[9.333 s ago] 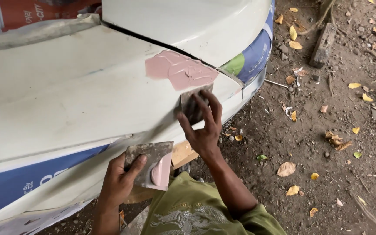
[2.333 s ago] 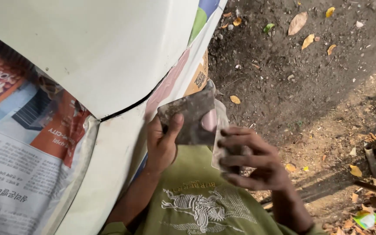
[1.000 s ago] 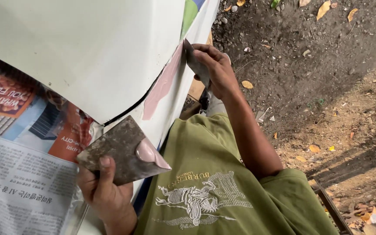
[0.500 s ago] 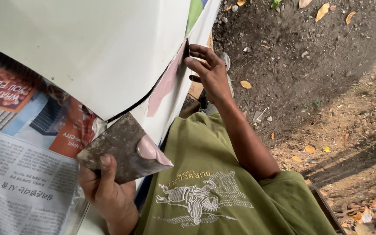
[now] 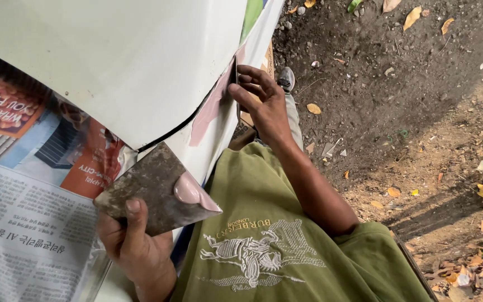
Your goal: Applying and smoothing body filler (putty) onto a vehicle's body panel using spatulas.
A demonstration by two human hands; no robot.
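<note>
My left hand (image 5: 135, 246) grips a dirty metal mixing plate (image 5: 152, 190) that carries a blob of pink putty (image 5: 188, 191) near its right corner. My right hand (image 5: 261, 100) reaches forward and presses a thin dark spreader (image 5: 236, 84) edge-on against the white car body panel (image 5: 141, 61). A patch of pink filler (image 5: 211, 106) is smeared on the panel just left of that hand, below a dark seam between panels.
Newspaper (image 5: 29, 223) is taped over the car at the left. My olive-green shirt (image 5: 264, 240) fills the lower middle. Bare dirt with dry leaves (image 5: 409, 84) lies to the right, and a shoe (image 5: 286, 78) shows beyond my right hand.
The right hand has slid down along the filler patch, spreader still on the panel. The left hand holds the plate steady; the view shifted slightly.
</note>
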